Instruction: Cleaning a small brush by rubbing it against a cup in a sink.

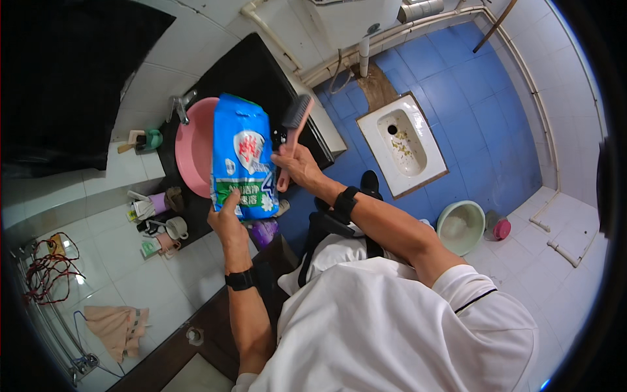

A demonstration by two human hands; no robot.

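Observation:
A blue bag of washing powder (pixel 236 124), with a green lower part and a white-and-red emblem, is held upright over the dark counter (pixel 225 68). My left hand (pixel 227 223) grips its lower edge with the thumb across the front. My right hand (pixel 299 167) is closed round the pink handle of a scrubbing brush (pixel 298 119), its dark bristles toward the top. The right fingertips are at the bag's right side; whether they pinch it too I cannot tell. Behind the bag sits a pink basin (pixel 189 153), partly hidden, beside a metal tap (pixel 181 108).
Cups and toiletries (pixel 171 228) crowd the ledge at left. A purple package (pixel 264 232) lies just below the bag. To the right, a squat toilet (pixel 418 160) is set in the blue tiled floor (pixel 467 124). A pale green basin (pixel 449 243) stands nearer me. A towel (pixel 117 326) hangs lower left.

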